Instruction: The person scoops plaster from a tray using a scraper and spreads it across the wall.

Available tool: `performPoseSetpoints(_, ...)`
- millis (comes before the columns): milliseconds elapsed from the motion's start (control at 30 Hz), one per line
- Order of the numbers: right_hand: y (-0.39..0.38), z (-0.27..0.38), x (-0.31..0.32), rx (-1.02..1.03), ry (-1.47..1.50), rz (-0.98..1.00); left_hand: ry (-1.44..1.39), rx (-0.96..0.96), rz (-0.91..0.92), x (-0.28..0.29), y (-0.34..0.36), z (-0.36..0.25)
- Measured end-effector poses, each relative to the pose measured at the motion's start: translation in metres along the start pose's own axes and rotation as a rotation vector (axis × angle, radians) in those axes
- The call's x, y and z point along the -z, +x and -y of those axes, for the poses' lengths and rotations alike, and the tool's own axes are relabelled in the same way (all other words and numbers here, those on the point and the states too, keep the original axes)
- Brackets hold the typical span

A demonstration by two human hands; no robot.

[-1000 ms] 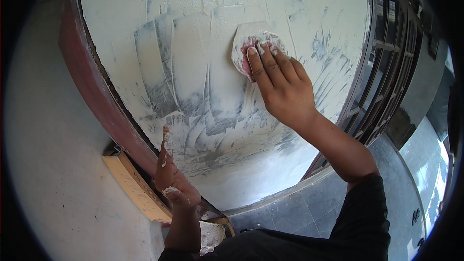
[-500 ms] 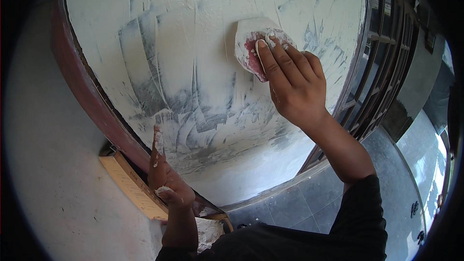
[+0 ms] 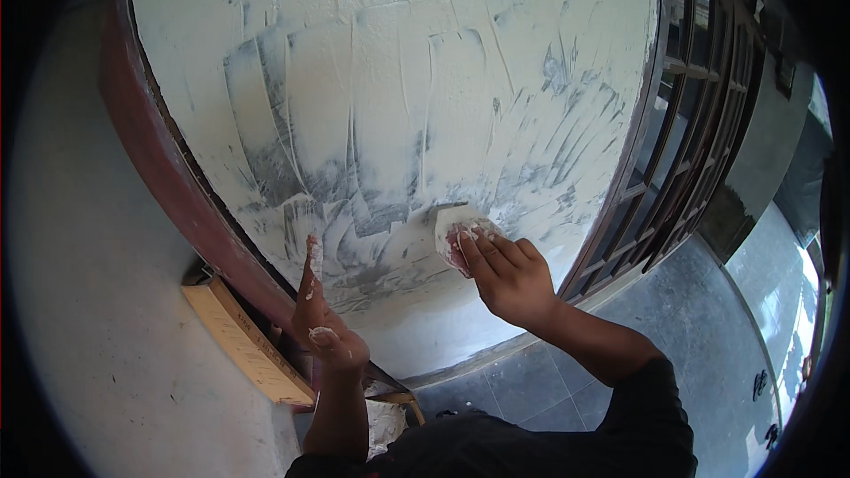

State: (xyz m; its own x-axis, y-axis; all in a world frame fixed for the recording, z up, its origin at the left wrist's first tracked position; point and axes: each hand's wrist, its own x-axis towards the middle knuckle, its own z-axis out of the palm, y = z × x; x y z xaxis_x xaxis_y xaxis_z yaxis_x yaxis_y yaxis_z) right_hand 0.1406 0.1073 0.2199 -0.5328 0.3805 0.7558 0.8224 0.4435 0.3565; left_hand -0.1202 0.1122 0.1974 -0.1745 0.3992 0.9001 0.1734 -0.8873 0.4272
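Observation:
My right hand (image 3: pixel 513 288) presses a putty-smeared scraper (image 3: pixel 449 235), whitish with some red showing, flat against the wall (image 3: pixel 390 62). Its fingers lie over the back of the tool, and part of the tool is hidden beneath them. White and grey putty covers the wall in streaks, with darker patches around the lower middle. To the left, my left hand (image 3: pixel 329 323) is raised with its fingers stretched out, holding nothing. White putty sticks to its finger and thumb.
A reddish frame (image 3: pixel 164 159) borders the wall on the left, with a wooden box-like piece (image 3: pixel 248 341) beside it. On the right stands a dark-framed window (image 3: pixel 682 124). Grey floor tiles (image 3: pixel 531 385) and a putty-whitened container (image 3: pixel 387 425) lie below.
My right hand has drawn the scraper down the wall and slightly left, leaving a fresh streak. My left hand has shifted a little to the right.

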Motion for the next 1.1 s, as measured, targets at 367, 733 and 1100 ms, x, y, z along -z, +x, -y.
performPoseSetpoints(367, 0.086, -0.033, -0.022, 0.189, -0.318, -0.237, -0.009, 0.003, -0.028, 0.002, 0.000, -0.007)
performPoseSetpoints(733, 0.081, -0.040, 0.018, 0.117, -0.189, -0.309, 0.289, -0.014, 0.180, 0.000, 0.026, -0.017)
performPoseSetpoints(1100, 0.047, -0.006, -0.065, 0.323, -0.285, -0.194, 0.255, -0.100, 0.124, -0.016, 0.020, -0.001)
